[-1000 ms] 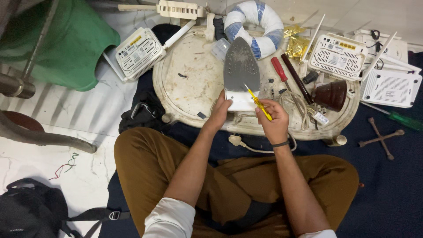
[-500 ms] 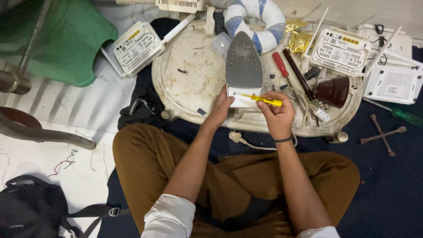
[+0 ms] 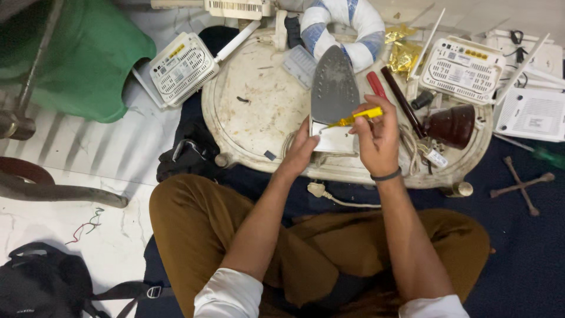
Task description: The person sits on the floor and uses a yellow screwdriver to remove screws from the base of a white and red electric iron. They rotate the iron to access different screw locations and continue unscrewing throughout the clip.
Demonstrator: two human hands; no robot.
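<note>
A clothes iron [image 3: 334,88] stands on end on a worn white oval table [image 3: 259,112], its grey soleplate facing me. My left hand [image 3: 302,147] steadies the iron's white base from the left. My right hand [image 3: 375,134] grips a yellow-handled screwdriver [image 3: 353,119], held nearly level, its tip pointing left against the lower part of the iron.
On the table lie a red-handled tool [image 3: 376,85], a dark rod [image 3: 401,101], a brown cup-shaped part [image 3: 452,125] and a white-blue ring [image 3: 342,23]. White router boxes [image 3: 182,68] [image 3: 462,68] sit around. A green tub [image 3: 88,65], a black bag [image 3: 41,288] and a cross wrench [image 3: 521,184] lie on the floor.
My right hand has swung the screwdriver from pointing down-right to nearly level, with its tip now at the iron's base. My left hand stays on the iron.
</note>
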